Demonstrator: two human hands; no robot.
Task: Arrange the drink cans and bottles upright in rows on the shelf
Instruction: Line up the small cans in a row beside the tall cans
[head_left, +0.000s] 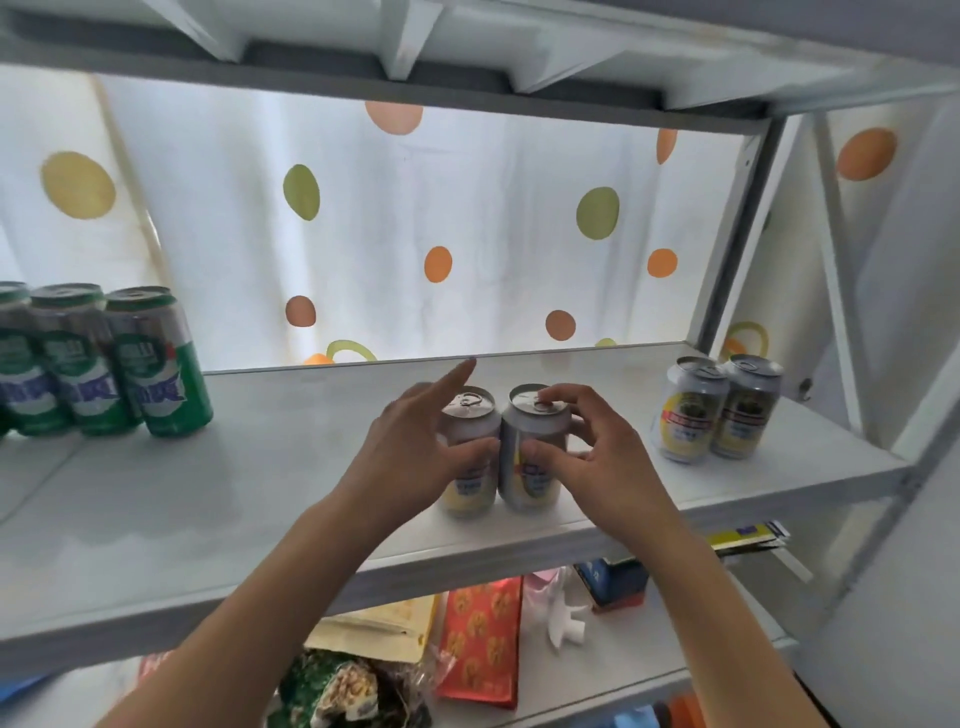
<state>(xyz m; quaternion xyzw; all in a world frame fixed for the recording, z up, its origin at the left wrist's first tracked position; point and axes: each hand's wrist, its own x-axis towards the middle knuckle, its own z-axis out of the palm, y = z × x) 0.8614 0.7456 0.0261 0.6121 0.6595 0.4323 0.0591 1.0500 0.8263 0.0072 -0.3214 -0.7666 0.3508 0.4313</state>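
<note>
Two silver-and-yellow cans stand upright side by side near the front middle of the white shelf (260, 483). My left hand (415, 447) grips the left can (470, 493), with its index finger pointing up and away. My right hand (587, 447) holds the right can (527, 488), one fingertip on its pull tab and the thumb on its side. Two more silver-and-yellow cans (719, 410) stand upright at the shelf's right end. Three green cans (104, 364) stand in a row at the far left.
A spotted white curtain (415, 208) hangs behind the shelf. Another shelf board (467, 67) runs overhead, and a grey upright post (737, 228) stands at the right. Snack bags and packets (480, 639) lie on the lower shelf below.
</note>
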